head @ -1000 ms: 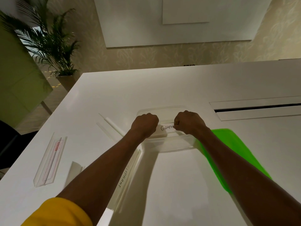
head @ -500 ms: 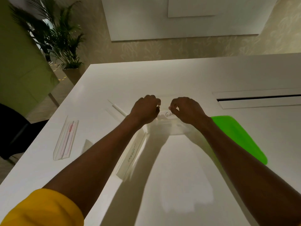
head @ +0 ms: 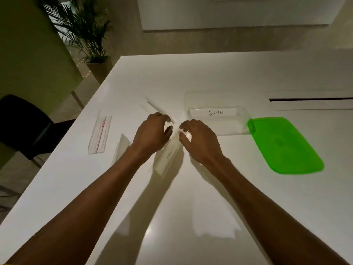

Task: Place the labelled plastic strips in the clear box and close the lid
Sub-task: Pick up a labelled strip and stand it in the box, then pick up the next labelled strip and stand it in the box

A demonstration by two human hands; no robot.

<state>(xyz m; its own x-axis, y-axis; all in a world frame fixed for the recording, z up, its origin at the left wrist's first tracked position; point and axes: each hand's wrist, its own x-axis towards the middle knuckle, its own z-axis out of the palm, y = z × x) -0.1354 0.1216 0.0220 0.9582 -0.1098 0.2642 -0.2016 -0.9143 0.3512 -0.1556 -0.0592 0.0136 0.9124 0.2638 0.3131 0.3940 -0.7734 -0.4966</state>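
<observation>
One GIRAFEE strip (head: 214, 112) in clear box (head: 229, 129) | left hand (head: 152, 133), right hand (head: 199, 139) spread above next strip (head: 168, 158), holding nothing | risk: slick plastic skids from shallow pinch

Giraffe strip (head: 214, 112) in clear box (head: 229, 128) (green lid (head: 282, 146) beside).

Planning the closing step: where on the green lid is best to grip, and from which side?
Probably by the short far-left edge of the green lid, the one beside the clear box, coming from the box side. It lies flat on the table, so only an edge offers purchase, and that one seems to have a raised lip.
</observation>
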